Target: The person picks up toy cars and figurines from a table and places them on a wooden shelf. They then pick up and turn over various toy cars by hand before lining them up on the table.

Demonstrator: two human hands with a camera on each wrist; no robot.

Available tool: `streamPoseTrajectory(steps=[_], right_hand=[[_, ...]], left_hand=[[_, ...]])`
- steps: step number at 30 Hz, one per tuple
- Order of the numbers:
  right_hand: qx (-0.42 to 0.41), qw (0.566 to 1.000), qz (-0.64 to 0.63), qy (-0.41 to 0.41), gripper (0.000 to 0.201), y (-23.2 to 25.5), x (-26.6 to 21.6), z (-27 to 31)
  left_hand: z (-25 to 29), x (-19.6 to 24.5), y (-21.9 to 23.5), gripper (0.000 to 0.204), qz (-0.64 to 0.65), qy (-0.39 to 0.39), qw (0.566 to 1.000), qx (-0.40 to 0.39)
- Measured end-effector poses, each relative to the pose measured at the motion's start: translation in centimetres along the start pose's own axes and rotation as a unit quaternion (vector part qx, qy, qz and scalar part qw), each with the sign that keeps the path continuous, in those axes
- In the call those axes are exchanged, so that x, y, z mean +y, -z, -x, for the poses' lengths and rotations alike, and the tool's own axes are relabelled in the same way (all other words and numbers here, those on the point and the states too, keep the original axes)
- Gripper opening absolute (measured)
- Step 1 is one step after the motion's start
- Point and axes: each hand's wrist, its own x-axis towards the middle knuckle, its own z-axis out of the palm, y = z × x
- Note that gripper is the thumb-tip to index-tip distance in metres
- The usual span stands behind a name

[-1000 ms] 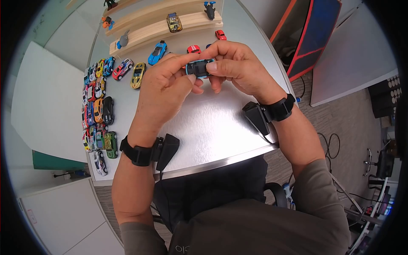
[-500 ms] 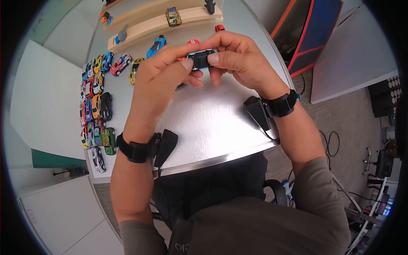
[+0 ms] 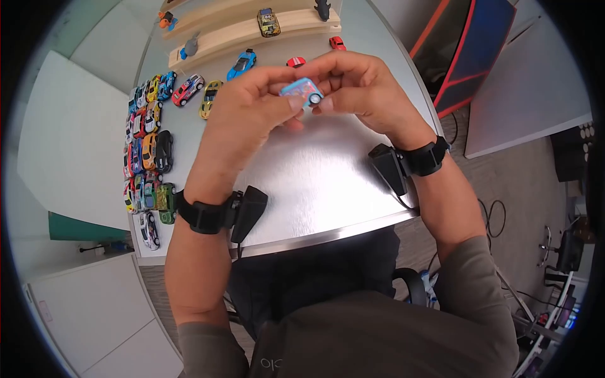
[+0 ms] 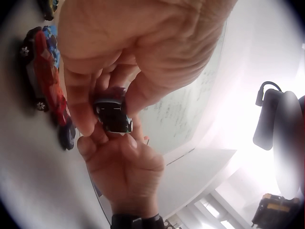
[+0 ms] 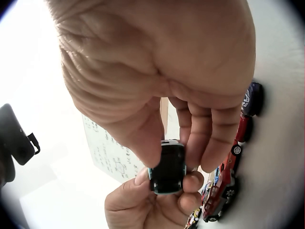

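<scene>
A small light-blue toy car with a printed side is held up over the table between both hands. Its dark underside shows in the left wrist view. My left hand pinches one end, thumb across the car's side. At the other end, the thumb and fingers of my right hand grip it beside a wheel. A red toy car, a blue toy car and a yellow toy car stand just beyond the hands, the yellow one partly hidden by the left hand.
Several toy cars stand in packed rows along the table's left side. Wooden tiered shelves at the back carry a yellow-black toy car and small animal figures. The metal table's front edge runs before the person.
The toy car has been turned in the fingers: its dark underside faced the head camera before, and now its printed blue side and a wheel do. Both hands stay around it.
</scene>
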Motion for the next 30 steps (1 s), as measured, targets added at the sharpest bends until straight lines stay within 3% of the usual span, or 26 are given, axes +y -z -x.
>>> streamPoseTrajectory(steps=[1,2,3,4,6,8,10,14,16,17,19,20,22,28,30], right_hand=[[0.012,1.0,-0.008,-0.006,0.034,0.0,-0.2,0.0],[0.014,1.0,-0.008,-0.004,0.034,0.1,-0.2,0.0],[0.049,0.999,-0.002,0.0,0.033,0.2,-0.1,0.0],[0.083,0.997,0.002,0.004,0.032,0.4,-0.1,-0.1],[0.101,0.995,0.018,-0.008,0.03,0.8,-0.1,-0.2],[0.117,0.992,0.033,-0.02,0.029,0.9,0.0,-0.4],[0.15,0.988,0.035,-0.02,0.023,0.7,0.1,-0.4],[0.16,0.986,0.034,-0.025,0.02,0.9,0.2,-0.5],[0.174,0.983,0.04,-0.034,0.019,1.1,0.3,-0.5],[0.173,0.984,0.039,-0.033,0.019,1.3,0.3,-0.5],[0.17,0.983,0.046,-0.048,0.015,1.6,0.5,-0.5],[0.169,0.983,0.045,-0.047,0.015,1.6,0.5,-0.5],[0.169,0.983,0.054,-0.055,0.015,1.7,0.5,-0.5],[0.181,0.981,0.043,-0.059,0.014,1.3,0.3,-0.5],[0.182,0.981,0.043,-0.061,0.014,1.4,0.2,-0.5]], left_hand=[[0.0,0.1,0.3,0.036,0.0,-0.001,1.0,0.0],[-0.1,0.4,0.9,0.036,-0.015,-0.015,0.999,0.047],[-0.1,0.5,1.5,0.036,-0.029,-0.03,0.995,0.093],[-0.3,0.5,2.2,0.036,-0.03,-0.031,0.995,0.092],[-0.9,0.1,3.6,0.036,-0.151,-0.108,0.961,0.203],[-1.2,-0.2,5.0,0.035,-0.15,-0.107,0.956,0.227],[-1.7,-1.1,6.8,0.033,-0.307,-0.103,0.902,0.284],[-1.9,-1.3,8.2,0.031,-0.342,-0.076,0.884,0.31],[-1.5,-0.5,7.7,0.033,-0.424,-0.006,0.842,0.333],[-1.5,-0.6,7.9,0.033,-0.425,-0.007,0.842,0.333],[-1.4,-1.1,8.8,0.035,-0.542,-0.033,0.768,0.339],[-1.4,-1.2,9.2,0.035,-0.543,-0.034,0.767,0.34],[-1.5,-1.4,9.7,0.035,-0.603,-0.024,0.721,0.34],[-1.0,-0.3,8.6,0.037,-0.614,0.055,0.725,0.308],[-1.0,-0.6,8.7,0.037,-0.614,0.044,0.729,0.298]])
